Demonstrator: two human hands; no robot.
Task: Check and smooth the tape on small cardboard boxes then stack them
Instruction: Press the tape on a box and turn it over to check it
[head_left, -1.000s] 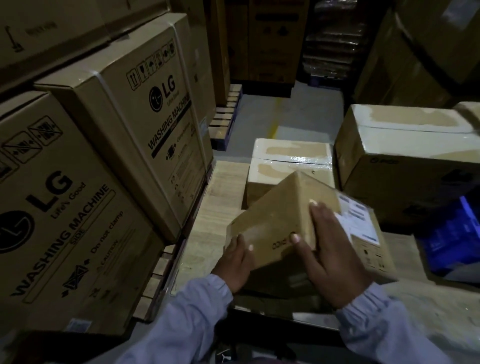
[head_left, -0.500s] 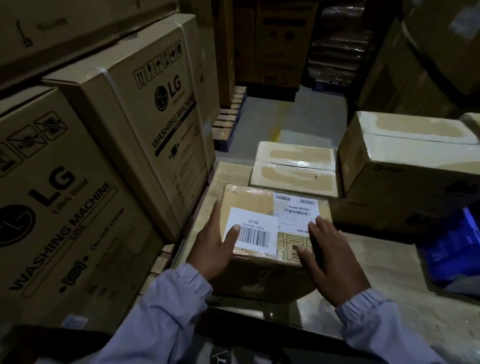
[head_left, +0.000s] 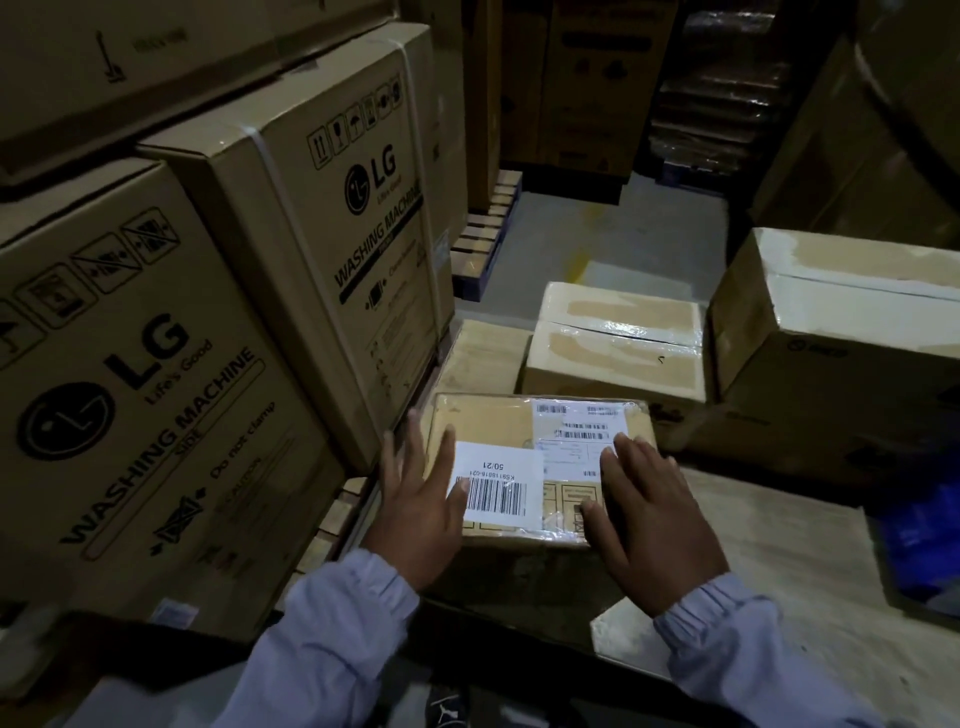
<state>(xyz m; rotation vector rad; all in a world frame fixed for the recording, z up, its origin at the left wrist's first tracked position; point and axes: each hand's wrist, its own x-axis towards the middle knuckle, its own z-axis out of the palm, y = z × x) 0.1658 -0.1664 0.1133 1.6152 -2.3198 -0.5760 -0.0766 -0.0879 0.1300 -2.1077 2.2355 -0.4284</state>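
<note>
Cartons (head_left: 156, 389) marked for washing machines wall in the left side, and a large taped box (head_left: 831, 353) stands at the right. Between them, farther off, sits a mid-sized box (head_left: 618, 348) with a glossy taped top. The small box (head_left: 493, 421) lies just near of it, on the wooden platform (head_left: 779, 545) and close to the platform's left edge.

Both hands lie flat on the lid with fingers straight and spread, gripping nothing. The left hand (head_left: 421, 509) covers the left rim and reaches onto the barcode label (head_left: 498, 488). The right hand (head_left: 649, 519) rests over the right part, beside the shipping label (head_left: 576, 431).

Nothing pins the box from the side, so a hard sideways stroke may slide it left against the cartons or toward the gap beside the platform. The light is dim, and wrinkled clear tape (head_left: 556, 530) along the near edge could go unnoticed. Rubbing against a label's edge could lift its corner. Stacked on the slick far box, this one may skid if set down off-centre.
</note>
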